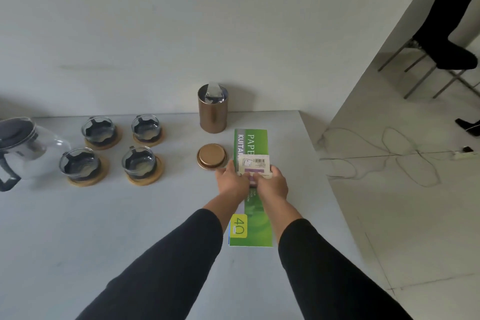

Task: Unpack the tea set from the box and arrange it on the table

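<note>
Cups (139,161) four, teapot (24,144) one, canister (213,112) one

We seem to be in a plain home room: bare white wall (155,21), tiled floor (415,215), black dining chair (446,34), loose power cables (389,158).

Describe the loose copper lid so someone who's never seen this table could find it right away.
Start at the tall copper canister standing open at the table's far edge. Directly in front of it, left of the green booklet, lies the copper lid. It is the only flat metal disc; the other round discs are wooden coasters under glass cups.
</note>
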